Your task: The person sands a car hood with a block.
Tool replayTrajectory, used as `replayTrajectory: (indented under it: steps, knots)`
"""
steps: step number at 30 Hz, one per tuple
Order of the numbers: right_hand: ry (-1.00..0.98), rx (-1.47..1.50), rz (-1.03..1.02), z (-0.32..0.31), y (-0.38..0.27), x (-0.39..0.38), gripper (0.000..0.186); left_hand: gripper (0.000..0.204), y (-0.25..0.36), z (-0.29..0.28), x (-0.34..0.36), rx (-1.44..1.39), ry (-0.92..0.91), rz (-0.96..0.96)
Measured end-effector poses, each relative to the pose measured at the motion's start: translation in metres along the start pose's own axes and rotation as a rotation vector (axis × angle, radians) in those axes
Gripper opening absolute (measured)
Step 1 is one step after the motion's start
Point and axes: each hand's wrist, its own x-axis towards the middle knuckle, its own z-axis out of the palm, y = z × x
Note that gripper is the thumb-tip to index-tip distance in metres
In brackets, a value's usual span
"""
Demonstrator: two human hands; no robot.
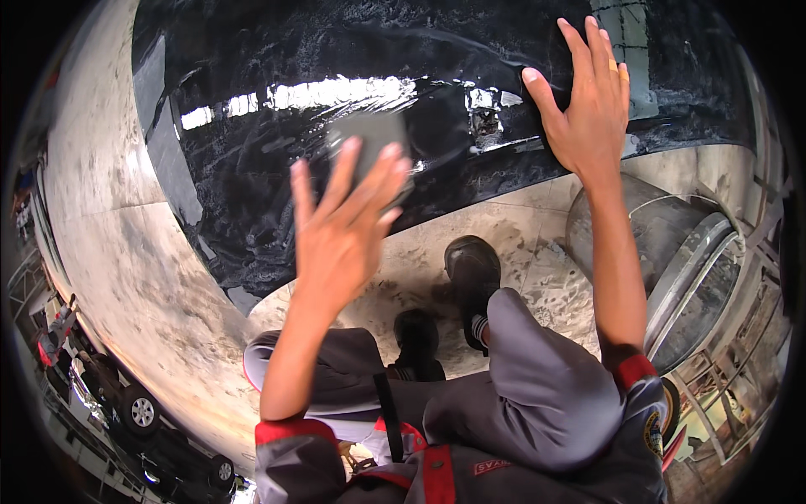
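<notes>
A wet, glossy black panel, like a car body panel, spans the upper part of the view. On its middle lies a flat grey sanding pad, smeared by motion. My left hand presses the pad to the surface, fingers spread over it; part of the pad is hidden beneath them. To the right, my right hand rests palm down near the panel's lower edge, fingers stretched out and holding nothing. A tan band wraps one of its fingers.
Below the panel is a stained, light-coloured floor with my dark shoes on it. A round dark container stands beside my right forearm, near a metal frame. A dark vehicle and another person are far left.
</notes>
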Motion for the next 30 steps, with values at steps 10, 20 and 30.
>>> replayTrajectory:
  steps: [10,20,30]
  knots:
    - [0.015,-0.002,0.005,-0.001,-0.003,0.002,0.065,0.057,0.013,0.025,0.020,-0.108,0.124,0.111]
    - [-0.080,0.066,0.117,-0.018,-0.011,0.002,0.074,0.065,0.015,0.033,-0.012,-0.042,0.006,0.173]
    - [-0.044,0.129,0.120,-0.019,-0.004,-0.005,0.070,0.054,-0.020,0.010,-0.061,0.026,-0.061,0.120]
